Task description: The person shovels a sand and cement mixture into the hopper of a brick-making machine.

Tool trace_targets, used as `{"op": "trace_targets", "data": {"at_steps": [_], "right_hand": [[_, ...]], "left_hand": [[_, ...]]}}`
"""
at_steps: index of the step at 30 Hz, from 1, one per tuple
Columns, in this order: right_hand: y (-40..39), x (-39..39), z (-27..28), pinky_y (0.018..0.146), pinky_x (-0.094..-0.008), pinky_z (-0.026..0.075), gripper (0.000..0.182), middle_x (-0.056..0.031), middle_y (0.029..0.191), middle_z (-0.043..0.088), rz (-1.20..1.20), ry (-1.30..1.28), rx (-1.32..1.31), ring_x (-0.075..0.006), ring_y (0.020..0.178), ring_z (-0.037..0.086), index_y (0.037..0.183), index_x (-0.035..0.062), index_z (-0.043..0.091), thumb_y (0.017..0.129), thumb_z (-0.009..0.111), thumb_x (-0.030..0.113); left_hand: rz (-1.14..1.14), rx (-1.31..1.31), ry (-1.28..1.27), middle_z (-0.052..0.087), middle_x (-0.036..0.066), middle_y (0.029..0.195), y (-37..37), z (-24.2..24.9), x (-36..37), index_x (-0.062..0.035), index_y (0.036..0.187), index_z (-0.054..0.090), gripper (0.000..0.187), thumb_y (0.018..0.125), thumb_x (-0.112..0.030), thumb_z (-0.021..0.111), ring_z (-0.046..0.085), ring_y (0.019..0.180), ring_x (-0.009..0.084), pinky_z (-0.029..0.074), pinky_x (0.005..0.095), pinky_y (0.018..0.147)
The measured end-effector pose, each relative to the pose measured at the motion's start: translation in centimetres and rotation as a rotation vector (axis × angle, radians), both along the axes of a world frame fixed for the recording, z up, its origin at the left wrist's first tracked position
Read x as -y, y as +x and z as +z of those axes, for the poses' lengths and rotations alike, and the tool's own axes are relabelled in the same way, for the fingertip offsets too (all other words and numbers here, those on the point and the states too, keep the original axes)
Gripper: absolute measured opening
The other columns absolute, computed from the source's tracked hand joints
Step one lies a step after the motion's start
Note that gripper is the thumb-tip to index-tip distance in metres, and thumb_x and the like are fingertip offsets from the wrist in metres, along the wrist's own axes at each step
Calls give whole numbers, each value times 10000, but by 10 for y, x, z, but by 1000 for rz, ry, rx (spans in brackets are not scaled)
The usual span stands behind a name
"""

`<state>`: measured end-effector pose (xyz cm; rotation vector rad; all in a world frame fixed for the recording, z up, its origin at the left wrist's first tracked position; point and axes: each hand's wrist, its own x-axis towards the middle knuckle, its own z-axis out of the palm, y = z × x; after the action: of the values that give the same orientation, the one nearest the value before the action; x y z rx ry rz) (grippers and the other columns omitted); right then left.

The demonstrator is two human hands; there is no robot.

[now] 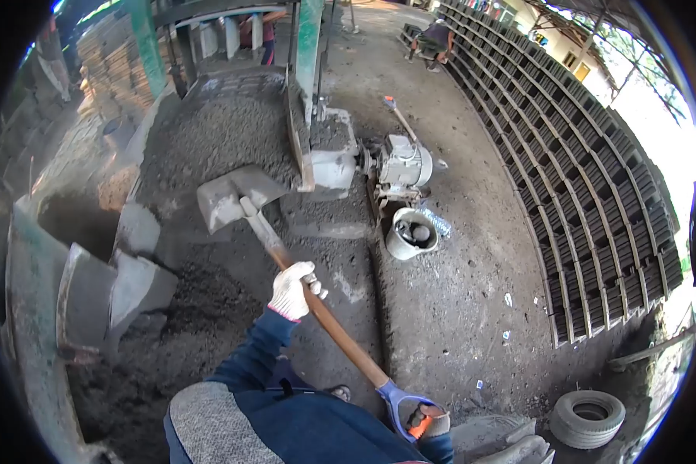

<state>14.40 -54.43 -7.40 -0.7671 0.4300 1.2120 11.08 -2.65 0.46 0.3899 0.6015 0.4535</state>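
Note:
A shovel [334, 328] with a wooden shaft slants from lower right to upper left. My left hand [292, 291], in a white knit glove, is wrapped round the shaft at mid-length. Its blue D-shaped grip [395, 397] is held by my right hand [433, 424], where an orange patch shows at the fingers. The grey metal blade [238, 195] is at the front edge of a bin holding dark, damp mix [216, 131]; the blade's visible face looks bare. Loose dark material [209, 309] lies on the ground to the left of my arm.
An electric motor [404, 162] stands right of the bin, with a white bucket [411, 234] near it. Long racks of stacked dark blocks [572, 185] line the right side. A tire [588, 419] lies at lower right. Another person [435, 42] bends by the racks; someone else is partly visible behind the machine.

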Motion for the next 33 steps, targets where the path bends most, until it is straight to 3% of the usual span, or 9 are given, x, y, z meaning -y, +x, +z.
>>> {"op": "trace_targets", "data": {"at_steps": [10,12,16,18,20,22,25,30,33], "right_hand": [[-13,-243,48,613,-442,531,224,-108,626,556,-168,-363,245,-286,569,566,732,72,528,870,626,217],[-22,-297,56,580,-384,511,211,-91,635,585,-195,-350,273,-243,557,572,805,24,603,825,657,227],[-43,-416,134,639,-405,533,221,-86,779,598,-375,-89,190,-221,672,591,921,47,572,896,681,237],[-46,-452,137,699,-392,566,247,-97,891,650,-351,-4,242,-218,782,650,1065,22,582,908,682,185],[-45,-464,141,725,-383,577,223,-105,916,666,-132,-44,528,-220,843,676,1072,10,590,915,678,142],[-50,-430,142,734,-380,582,226,-108,940,673,-186,33,546,-220,862,683,1073,0,595,909,682,129],[-38,-338,146,701,-408,595,233,-99,867,658,-381,83,424,-232,777,681,1081,16,622,863,697,53],[-64,-155,59,516,-342,527,134,-48,695,614,-268,-620,623,-182,585,611,864,61,635,782,738,83],[-107,-49,-3,566,-329,520,101,-54,704,628,-310,-615,518,-185,611,618,835,47,641,752,692,18]], "left_hand": [[-82,-76,99,505,42,704,48,-6,-213,-78,851,572,82,872,-131,631,531,572,209,535,479,607],[-103,-57,154,505,48,701,57,2,-257,-80,839,568,74,867,-123,622,525,574,209,526,469,595],[-156,-42,280,487,49,608,74,12,-350,-86,789,557,91,861,-110,608,498,529,222,507,439,581],[-99,-66,358,483,43,581,82,24,-387,-87,774,555,116,867,-121,615,493,514,224,509,431,561],[-62,-124,446,491,43,600,90,23,-420,-90,799,551,130,885,-152,627,508,528,221,508,418,527],[-1,-228,418,491,52,611,94,29,-409,-91,832,545,139,896,-168,640,520,541,221,511,410,511],[-56,-77,256,481,57,630,62,61,-298,-99,836,532,123,888,-135,637,518,547,224,496,417,537],[-165,96,129,544,62,648,9,52,-101,-97,814,581,135,901,-182,638,557,554,232,503,487,612],[-219,48,111,551,71,654,-13,35,-21,-78,858,595,124,911,-183,632,579,573,234,515,497,626]]}}
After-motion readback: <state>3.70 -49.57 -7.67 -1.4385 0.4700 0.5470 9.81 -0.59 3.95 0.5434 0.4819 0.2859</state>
